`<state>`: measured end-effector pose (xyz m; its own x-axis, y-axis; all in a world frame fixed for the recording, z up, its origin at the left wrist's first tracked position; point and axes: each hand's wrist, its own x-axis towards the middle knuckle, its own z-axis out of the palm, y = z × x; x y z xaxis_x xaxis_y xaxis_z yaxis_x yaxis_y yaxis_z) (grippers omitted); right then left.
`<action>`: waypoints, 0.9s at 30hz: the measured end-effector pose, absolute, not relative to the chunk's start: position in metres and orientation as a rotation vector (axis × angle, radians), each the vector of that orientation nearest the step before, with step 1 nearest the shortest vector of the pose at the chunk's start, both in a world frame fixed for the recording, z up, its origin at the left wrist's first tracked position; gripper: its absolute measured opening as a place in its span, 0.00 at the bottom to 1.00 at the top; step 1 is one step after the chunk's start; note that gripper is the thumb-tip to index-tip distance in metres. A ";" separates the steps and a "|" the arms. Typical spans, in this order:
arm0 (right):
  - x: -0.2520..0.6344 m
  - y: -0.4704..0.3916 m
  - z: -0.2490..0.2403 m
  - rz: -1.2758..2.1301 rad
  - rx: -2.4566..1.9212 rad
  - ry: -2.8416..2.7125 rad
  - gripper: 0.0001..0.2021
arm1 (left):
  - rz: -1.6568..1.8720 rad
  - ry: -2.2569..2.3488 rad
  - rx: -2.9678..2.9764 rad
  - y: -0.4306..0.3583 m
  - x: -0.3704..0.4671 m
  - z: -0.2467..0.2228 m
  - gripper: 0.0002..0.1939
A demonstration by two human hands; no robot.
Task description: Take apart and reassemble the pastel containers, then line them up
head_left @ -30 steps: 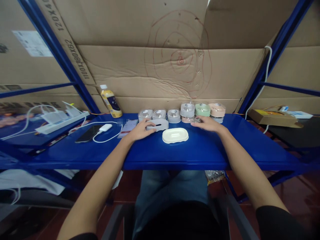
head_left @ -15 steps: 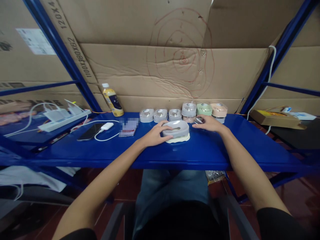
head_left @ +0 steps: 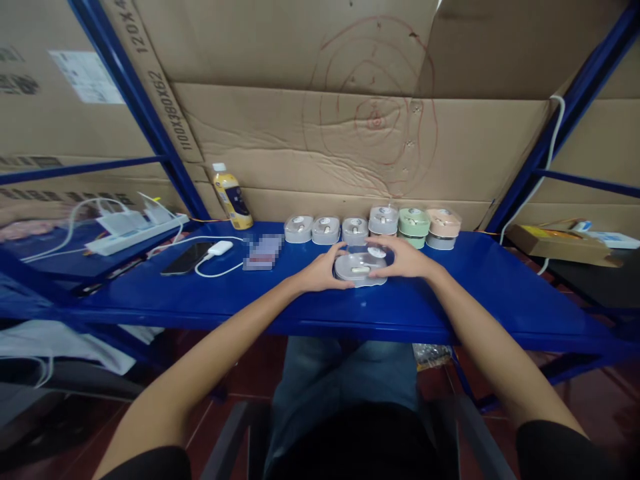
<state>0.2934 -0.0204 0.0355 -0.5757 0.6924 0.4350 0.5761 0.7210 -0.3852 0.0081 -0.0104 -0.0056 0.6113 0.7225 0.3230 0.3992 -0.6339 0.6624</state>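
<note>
The head view is showing a low oval box of pale grey plastic sitting flat at the middle of the blue desk, near side of a row of lidded boxes, with a clear plastic lid lying over it; whether the lid is fully seated, I cannot tell. The left hand is wrapping the box's left end, thumb on the near side and fingers curving round the far side, while the right hand is pinching the lid at the right, thumb and fingers spread apart over its near and far edges. Behind, small grey lidded boxes are standing on the left of the row, and a green box and a peach box are topping stacks on the right. The oval box is probably weighing little, its walls keeping their shape under a light squeeze. The lid is looking thin and glossy, so it is likely to be slipping under dry fingertips, and flexing or cracking if pressed hard at its centre. The rounded ends, low on the grey wall, are offering the surest hold for the hands; for the lid, the outer rim is serving better than the top.
</note>
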 end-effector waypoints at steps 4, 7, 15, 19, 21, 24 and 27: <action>0.271 -0.021 0.026 0.281 -0.875 -2.477 0.45 | 0.826 0.767 2.210 -0.008 0.010 -0.015 0.65; 0.268 -0.019 0.020 0.302 -0.899 -2.475 0.45 | 0.847 0.761 2.236 -0.009 0.010 -0.018 0.62; 0.276 -0.016 0.011 0.349 -0.893 -2.436 0.46 | 0.855 0.816 2.425 -0.013 0.011 -0.011 0.54; 0.277 -0.014 0.009 0.387 -0.937 -2.411 0.52 | 0.895 0.836 2.476 -0.015 0.008 -0.008 0.50; 0.282 -0.011 0.011 0.404 -0.975 -2.318 0.50 | 0.949 0.932 2.465 -0.016 0.001 -0.006 0.49; 0.296 -0.004 0.021 0.297 -1.032 -2.029 0.36 | 1.101 1.153 2.383 -0.012 -0.008 0.004 0.47; 0.314 0.004 0.032 0.112 -1.069 -1.735 0.31 | 1.268 1.512 2.212 0.004 -0.004 0.020 0.47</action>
<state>0.3140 0.0040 0.0321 -0.0545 0.6957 0.7162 0.5980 0.5972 -0.5346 -0.0035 0.0039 0.0204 0.1207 0.8310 0.5431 0.6797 -0.4679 0.5649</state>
